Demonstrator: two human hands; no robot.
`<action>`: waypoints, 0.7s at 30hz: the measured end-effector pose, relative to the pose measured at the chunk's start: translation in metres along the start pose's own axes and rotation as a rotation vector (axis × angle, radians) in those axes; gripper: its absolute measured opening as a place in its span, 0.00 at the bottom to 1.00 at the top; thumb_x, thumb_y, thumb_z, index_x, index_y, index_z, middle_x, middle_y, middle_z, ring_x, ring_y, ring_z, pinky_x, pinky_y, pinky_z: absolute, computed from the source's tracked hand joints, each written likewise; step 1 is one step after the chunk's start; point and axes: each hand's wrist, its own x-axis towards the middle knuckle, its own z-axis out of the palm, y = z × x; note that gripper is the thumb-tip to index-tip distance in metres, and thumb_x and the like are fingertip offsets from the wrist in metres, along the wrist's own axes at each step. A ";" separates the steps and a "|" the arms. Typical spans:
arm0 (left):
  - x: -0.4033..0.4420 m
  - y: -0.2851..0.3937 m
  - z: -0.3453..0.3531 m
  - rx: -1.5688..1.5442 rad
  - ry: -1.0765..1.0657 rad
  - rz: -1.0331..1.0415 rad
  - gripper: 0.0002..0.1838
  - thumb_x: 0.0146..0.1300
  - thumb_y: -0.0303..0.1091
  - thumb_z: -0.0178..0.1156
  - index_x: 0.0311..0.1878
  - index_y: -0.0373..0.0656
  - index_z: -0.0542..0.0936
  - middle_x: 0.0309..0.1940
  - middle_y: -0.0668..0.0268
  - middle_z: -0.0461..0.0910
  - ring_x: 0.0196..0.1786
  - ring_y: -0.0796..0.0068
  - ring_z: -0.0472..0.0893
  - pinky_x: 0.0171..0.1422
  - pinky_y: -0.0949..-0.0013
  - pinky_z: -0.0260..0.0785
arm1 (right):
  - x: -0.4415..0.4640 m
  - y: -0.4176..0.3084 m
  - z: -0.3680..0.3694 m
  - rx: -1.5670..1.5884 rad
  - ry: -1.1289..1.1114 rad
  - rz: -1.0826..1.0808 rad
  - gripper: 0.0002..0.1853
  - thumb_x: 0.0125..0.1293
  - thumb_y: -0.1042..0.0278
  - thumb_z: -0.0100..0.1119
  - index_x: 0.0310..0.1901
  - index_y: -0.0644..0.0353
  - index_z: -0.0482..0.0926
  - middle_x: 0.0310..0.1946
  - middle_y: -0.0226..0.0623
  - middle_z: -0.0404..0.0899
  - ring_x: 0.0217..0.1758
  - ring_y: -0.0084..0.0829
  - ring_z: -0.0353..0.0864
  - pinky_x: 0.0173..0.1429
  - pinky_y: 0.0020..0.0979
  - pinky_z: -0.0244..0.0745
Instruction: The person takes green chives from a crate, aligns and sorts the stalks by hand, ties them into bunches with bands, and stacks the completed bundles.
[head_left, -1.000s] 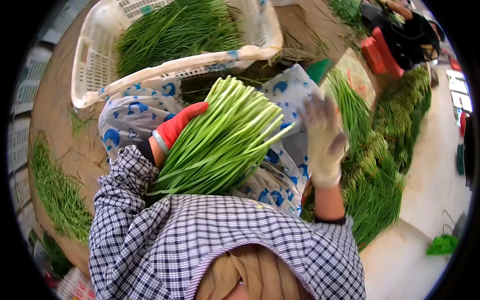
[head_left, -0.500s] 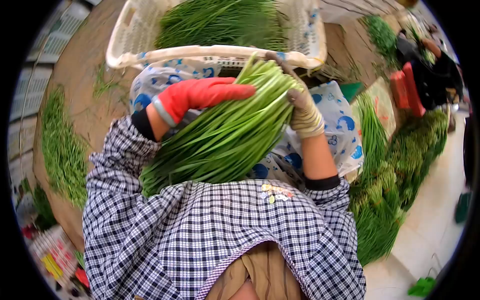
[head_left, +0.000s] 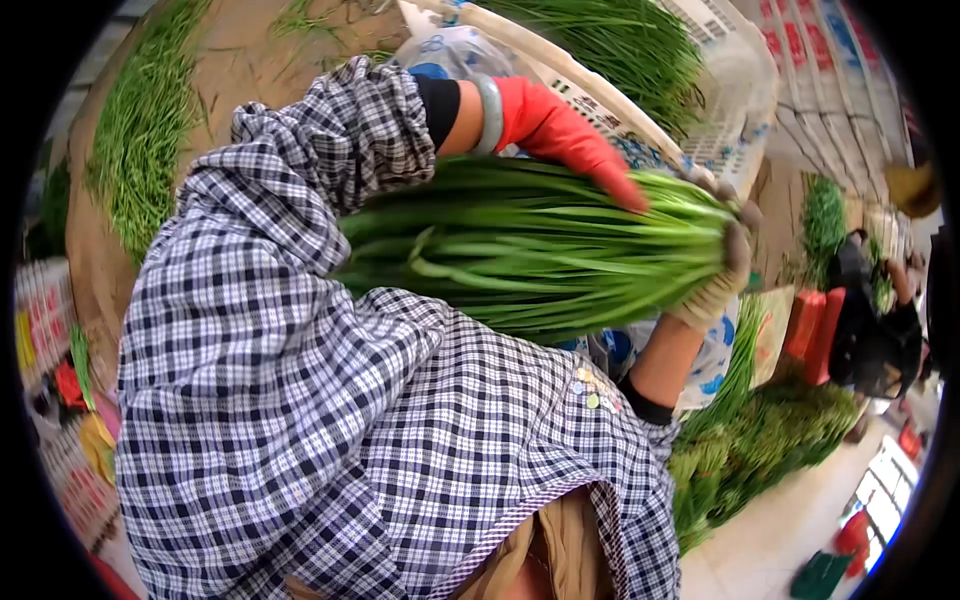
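A big bunch of garlic chives (head_left: pixel 540 245) lies across my front, pale stem ends to the right and leaves trailing left, partly under my sleeve. My left hand (head_left: pixel 570 135), in a red glove, curves over the top of the bunch and holds it, its fingertips close to the stems; its thumb is hidden. My right hand (head_left: pixel 718 270), in a pale glove with dark fingertips, is wrapped round the stem ends. Beyond the bunch stands a white plastic crate (head_left: pixel 560 55) with more garlic chives (head_left: pixel 630 50) inside.
Bags with blue prints (head_left: pixel 460 50) lie against the crate. Loose greens (head_left: pixel 150 130) are spread on the brown floor at left. Heaped bunches (head_left: pixel 750 450) are at lower right. A person in dark clothes (head_left: pixel 870 320) is at far right near a red object (head_left: pixel 815 335).
My view has turned, so the crate now appears farther right. The bunch has swung from slanted to nearly level, its stem ends to the right. Both hands stay on it.
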 end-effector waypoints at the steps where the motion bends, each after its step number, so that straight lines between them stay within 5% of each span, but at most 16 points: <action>1: -0.013 -0.002 0.006 0.026 0.018 0.021 0.38 0.62 0.49 0.66 0.69 0.36 0.66 0.58 0.61 0.77 0.55 0.73 0.78 0.60 0.67 0.72 | -0.005 -0.013 -0.006 -0.025 -0.005 -0.022 0.14 0.64 0.60 0.56 0.48 0.55 0.76 0.52 0.48 0.77 0.62 0.51 0.73 0.70 0.58 0.63; 3: -0.040 -0.017 0.004 0.128 0.086 0.033 0.42 0.55 0.40 0.73 0.69 0.35 0.65 0.61 0.59 0.76 0.58 0.71 0.76 0.61 0.65 0.72 | -0.006 -0.040 -0.044 -0.034 0.242 -0.107 0.23 0.64 0.57 0.57 0.56 0.63 0.75 0.55 0.50 0.77 0.60 0.48 0.75 0.69 0.52 0.66; 4: -0.065 -0.016 0.012 0.225 0.188 0.004 0.41 0.54 0.37 0.73 0.69 0.36 0.66 0.60 0.60 0.76 0.58 0.72 0.76 0.62 0.65 0.71 | -0.006 -0.065 -0.062 0.088 0.104 -0.012 0.26 0.64 0.55 0.58 0.57 0.66 0.74 0.55 0.49 0.77 0.59 0.46 0.75 0.68 0.50 0.67; 6: -0.094 -0.021 0.017 0.343 0.370 -0.085 0.35 0.56 0.31 0.70 0.66 0.37 0.69 0.57 0.61 0.79 0.57 0.73 0.76 0.62 0.66 0.70 | -0.009 -0.101 -0.086 0.029 0.231 -0.143 0.24 0.67 0.56 0.57 0.57 0.66 0.75 0.55 0.47 0.78 0.58 0.43 0.76 0.68 0.47 0.68; 7: -0.106 -0.031 0.016 0.319 0.420 0.114 0.31 0.57 0.29 0.69 0.64 0.37 0.71 0.54 0.60 0.80 0.51 0.73 0.80 0.53 0.68 0.75 | -0.010 -0.119 -0.098 -0.006 0.297 -0.204 0.23 0.68 0.56 0.56 0.57 0.65 0.75 0.55 0.45 0.79 0.58 0.41 0.77 0.68 0.46 0.68; 8: -0.117 -0.022 0.020 0.253 0.426 -0.050 0.29 0.58 0.27 0.67 0.63 0.37 0.72 0.49 0.61 0.82 0.39 0.75 0.83 0.40 0.72 0.77 | -0.016 -0.129 -0.097 -0.026 0.261 -0.274 0.22 0.68 0.59 0.56 0.57 0.65 0.75 0.55 0.44 0.79 0.57 0.39 0.77 0.68 0.44 0.69; 9: -0.125 -0.023 0.025 0.178 0.522 0.085 0.30 0.59 0.24 0.63 0.66 0.39 0.71 0.41 0.63 0.84 0.28 0.79 0.80 0.28 0.78 0.72 | -0.017 -0.152 -0.121 0.320 0.055 -0.171 0.20 0.67 0.65 0.56 0.58 0.65 0.75 0.53 0.40 0.80 0.56 0.35 0.78 0.67 0.42 0.69; 10: -0.134 -0.030 0.021 0.173 0.557 0.255 0.30 0.60 0.24 0.59 0.69 0.41 0.70 0.36 0.66 0.84 0.24 0.82 0.76 0.26 0.83 0.68 | -0.019 -0.162 -0.126 0.298 0.049 -0.200 0.20 0.67 0.65 0.56 0.58 0.65 0.75 0.53 0.40 0.80 0.56 0.35 0.78 0.67 0.42 0.69; 12: -0.153 -0.014 0.023 0.293 0.577 0.283 0.29 0.62 0.26 0.57 0.69 0.43 0.71 0.39 0.66 0.84 0.24 0.83 0.75 0.24 0.86 0.64 | -0.017 -0.183 -0.127 0.253 0.080 -0.339 0.19 0.65 0.68 0.57 0.56 0.64 0.76 0.50 0.38 0.81 0.57 0.33 0.77 0.67 0.42 0.69; 13: -0.159 -0.010 0.024 0.319 0.553 0.307 0.29 0.62 0.26 0.57 0.69 0.43 0.71 0.39 0.66 0.84 0.24 0.83 0.75 0.24 0.86 0.64 | -0.015 -0.187 -0.121 0.129 0.173 -0.471 0.17 0.64 0.68 0.57 0.54 0.63 0.78 0.49 0.37 0.81 0.57 0.34 0.77 0.67 0.43 0.68; 14: -0.163 -0.008 0.025 0.306 0.678 0.306 0.27 0.63 0.27 0.56 0.68 0.43 0.72 0.41 0.66 0.84 0.26 0.84 0.76 0.27 0.85 0.66 | -0.015 -0.196 -0.120 0.191 0.034 -0.386 0.15 0.64 0.66 0.57 0.50 0.62 0.80 0.50 0.40 0.81 0.57 0.37 0.77 0.67 0.43 0.68; 18: -0.133 -0.002 0.030 0.353 1.000 0.474 0.23 0.65 0.31 0.57 0.65 0.44 0.76 0.42 0.68 0.83 0.34 0.84 0.77 0.39 0.81 0.70 | -0.013 -0.216 -0.130 0.080 0.366 -0.704 0.13 0.65 0.66 0.56 0.47 0.62 0.81 0.52 0.45 0.80 0.58 0.41 0.77 0.67 0.49 0.69; 19: -0.124 0.006 0.038 0.330 1.007 0.485 0.20 0.67 0.30 0.56 0.62 0.43 0.78 0.44 0.66 0.84 0.42 0.81 0.80 0.52 0.76 0.72 | -0.013 -0.220 -0.128 0.071 0.360 -0.717 0.13 0.65 0.66 0.56 0.47 0.62 0.81 0.52 0.45 0.80 0.58 0.41 0.77 0.67 0.49 0.70; 21: -0.095 0.018 0.036 0.397 0.947 0.638 0.18 0.68 0.29 0.56 0.60 0.42 0.79 0.46 0.65 0.84 0.45 0.79 0.81 0.55 0.75 0.73 | -0.013 -0.223 -0.124 0.062 0.361 -0.741 0.13 0.65 0.66 0.56 0.47 0.62 0.82 0.51 0.45 0.81 0.57 0.41 0.78 0.66 0.50 0.70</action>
